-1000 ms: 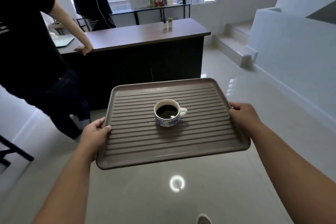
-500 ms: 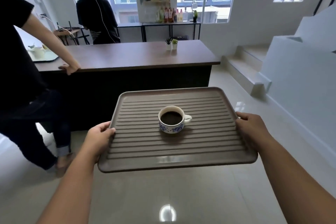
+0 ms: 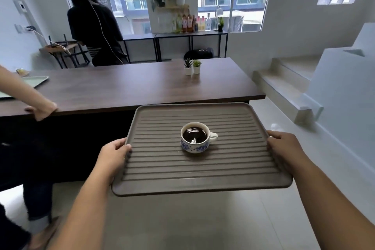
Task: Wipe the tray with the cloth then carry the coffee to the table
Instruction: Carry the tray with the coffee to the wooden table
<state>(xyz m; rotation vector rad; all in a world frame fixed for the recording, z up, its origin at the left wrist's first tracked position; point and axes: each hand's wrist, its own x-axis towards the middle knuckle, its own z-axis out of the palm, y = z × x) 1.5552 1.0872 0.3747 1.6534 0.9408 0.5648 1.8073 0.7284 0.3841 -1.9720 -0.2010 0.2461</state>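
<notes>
I hold a ribbed brown tray [image 3: 162,168] level in front of me. My left hand [image 3: 113,154] grips its left edge and my right hand [image 3: 284,146] grips its right edge. A white cup with blue flowers [image 3: 195,138], full of dark coffee, stands upright near the tray's middle with its handle to the right. The long dark wooden table [image 3: 132,87] lies just beyond the tray's far edge. No cloth is in sight.
A person's hand [image 3: 42,109] rests on the table's near left edge, their legs below. Another person [image 3: 95,26] stands behind the table. Two small potted plants [image 3: 191,67] and a pale tray [image 3: 34,81] sit on it. White steps [image 3: 284,87] rise at right.
I have come closer to the table with the tray, and the view has tilted up. The person at left has shifted further left. The cup stays in place.
</notes>
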